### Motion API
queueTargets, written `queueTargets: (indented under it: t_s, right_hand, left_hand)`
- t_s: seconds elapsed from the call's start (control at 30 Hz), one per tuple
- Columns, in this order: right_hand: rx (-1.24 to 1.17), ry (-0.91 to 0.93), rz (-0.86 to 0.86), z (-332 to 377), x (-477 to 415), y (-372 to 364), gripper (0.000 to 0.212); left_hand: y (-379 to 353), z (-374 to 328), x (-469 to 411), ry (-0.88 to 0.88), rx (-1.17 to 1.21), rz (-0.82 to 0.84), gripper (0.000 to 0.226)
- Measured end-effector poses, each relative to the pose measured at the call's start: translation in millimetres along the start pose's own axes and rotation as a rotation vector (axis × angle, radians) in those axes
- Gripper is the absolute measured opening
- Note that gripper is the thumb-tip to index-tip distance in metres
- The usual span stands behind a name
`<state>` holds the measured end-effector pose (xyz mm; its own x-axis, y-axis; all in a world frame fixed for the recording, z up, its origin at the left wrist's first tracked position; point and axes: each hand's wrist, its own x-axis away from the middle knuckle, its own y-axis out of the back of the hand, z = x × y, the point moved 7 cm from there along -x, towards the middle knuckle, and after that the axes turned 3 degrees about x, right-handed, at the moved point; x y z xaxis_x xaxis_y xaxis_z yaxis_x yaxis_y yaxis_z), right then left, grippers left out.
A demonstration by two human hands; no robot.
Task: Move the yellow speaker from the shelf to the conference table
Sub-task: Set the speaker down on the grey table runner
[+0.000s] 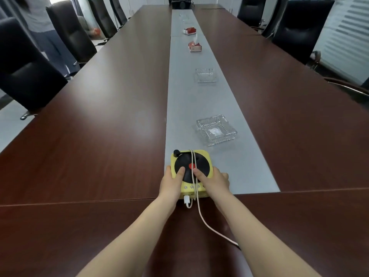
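Observation:
The yellow speaker (200, 156), shaped like a small record player with a black disc and red centre, rests on the grey middle strip of the conference table (99, 126), near its front end. My left hand (172, 183) grips its left side with the thumb on the disc. My right hand (214, 181) grips the right side, thumb also on the disc. A pale cable (201, 214) runs over the speaker's top and trails toward me across the dark wood; its white plug sits in the speaker's front face.
A glass ashtray (216, 129) stands just beyond the speaker, another ashtray (205, 75) further along the strip, then two red-and-white tissue boxes (195, 47). Black office chairs (30, 76) line both sides. A person (46, 33) stands at the far left.

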<state>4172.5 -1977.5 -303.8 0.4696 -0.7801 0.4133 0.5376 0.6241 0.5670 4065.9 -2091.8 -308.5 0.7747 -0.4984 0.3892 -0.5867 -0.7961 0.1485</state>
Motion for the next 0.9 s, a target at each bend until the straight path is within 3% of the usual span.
queueTargets:
  t_s: [0.13,0.27,0.4,0.53,0.67,0.83,0.9]
  right_hand:
    - [-0.008,-0.006,-0.07,-8,5,-2,0.074]
    - [-0.029,-0.011,-0.065,-8,5,-1,0.078]
    - [-0.021,-0.011,-0.011,-7,3,-2,0.076]
    - [0.008,-0.015,0.027,-5,2,0,0.078]
    - [0.021,-0.031,0.085,-3,2,3,0.081]
    - [0.006,-0.079,0.118,-1,7,5,0.121]
    - [-0.017,-0.088,0.126,2,11,8,0.119]
  left_hand:
    - [-2,4,-2,0.003,-0.136,0.006,0.081]
    - [0,1,-4,0.023,-0.225,0.018,0.071]
    - [1,7,-6,0.055,-0.164,0.047,0.096]
    - [0,6,-6,0.095,-0.154,0.076,0.089]
    - [-2,8,-14,0.081,-0.214,0.129,0.102]
    - [2,8,-15,0.144,-0.266,0.126,0.102]
    - [6,-3,-4,0.159,-0.26,0.105,0.09]
